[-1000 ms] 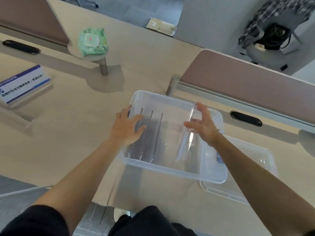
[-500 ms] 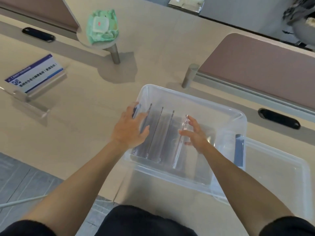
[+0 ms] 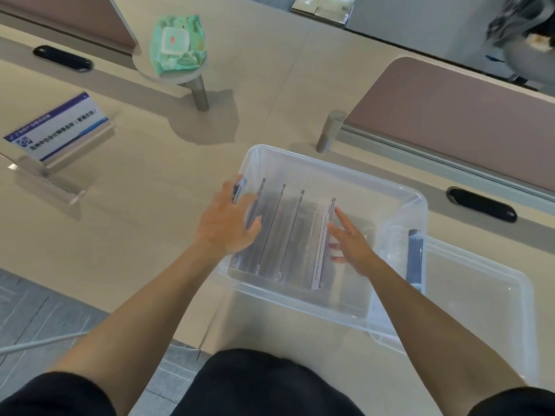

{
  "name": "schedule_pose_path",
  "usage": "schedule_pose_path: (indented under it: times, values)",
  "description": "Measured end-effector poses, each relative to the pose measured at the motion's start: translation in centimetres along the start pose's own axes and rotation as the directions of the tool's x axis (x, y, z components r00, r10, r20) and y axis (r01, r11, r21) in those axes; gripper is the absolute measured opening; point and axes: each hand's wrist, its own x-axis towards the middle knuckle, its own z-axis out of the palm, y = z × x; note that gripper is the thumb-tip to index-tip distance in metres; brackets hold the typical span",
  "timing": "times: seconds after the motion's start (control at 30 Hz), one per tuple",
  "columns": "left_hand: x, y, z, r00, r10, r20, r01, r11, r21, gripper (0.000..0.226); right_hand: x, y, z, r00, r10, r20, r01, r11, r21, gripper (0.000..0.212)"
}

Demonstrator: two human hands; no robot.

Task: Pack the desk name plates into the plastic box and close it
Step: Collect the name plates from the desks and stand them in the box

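A clear plastic box (image 3: pixel 330 166) stands open on the beige desk in front of me. Several clear acrylic name plates stand on edge inside it, side by side. My left hand (image 3: pixel 228 223) grips the box's left wall, fingers outside and thumb inside. My right hand (image 3: pixel 351 241) is down inside the box with fingers spread, resting against the rightmost name plate (image 3: pixel 322 244). The clear lid (image 3: pixel 480 295) lies flat to the right, partly under the box. One more name plate (image 3: pixel 57 127) with a blue and white label stands on the desk at far left.
A green pack of wipes (image 3: pixel 178 43) sits on a small round stand at the back. A brown partition panel (image 3: pixel 450 109) and a black cable slot (image 3: pixel 480 204) run along the right. The box has a blue latch (image 3: pixel 416 256) on its right side.
My right hand has lowered the raised plate into the box, stood it beside the others and spread its fingers. My left hand has stayed on the box's left wall.
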Motion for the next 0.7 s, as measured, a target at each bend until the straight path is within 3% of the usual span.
schedule_pose_path:
  times: [0.1,0.2,0.27,0.33,0.47,0.7]
  values:
    - [0.0,0.1,-0.1,1.0,-0.001,0.001,0.001,1.0,0.005,0.04,-1.3,-0.1,-0.6,1.0,-0.005,-0.012,0.002,0.981,-0.193,0.071]
    - [0.0,0.2,-0.2,1.0,-0.004,0.006,0.004,1.0,0.008,0.04,-2.5,-0.1,-1.8,0.996,-0.061,0.066,0.087,0.836,-0.541,0.102]
    - [0.0,0.3,-0.3,1.0,-0.013,0.014,0.013,1.0,0.012,0.04,-3.0,-0.2,-2.1,0.988,-0.034,0.152,0.124,0.762,-0.635,0.117]
    - [0.0,0.4,-0.4,1.0,-0.023,0.016,0.023,1.0,0.012,0.04,-2.7,-0.2,-2.2,0.976,-0.001,0.22,0.146,0.751,-0.644,0.123]
    - [-0.1,0.4,-0.3,1.0,-0.027,0.007,0.027,0.999,0.025,0.041,-2.0,-0.2,-2.1,0.959,0.003,0.282,0.155,0.83,-0.536,0.127]
    - [0.0,0.3,-0.1,0.999,-0.032,-0.002,0.032,0.998,0.047,0.044,-2.3,0.3,-0.9,0.959,-0.038,0.279,0.184,0.835,-0.518,0.131]
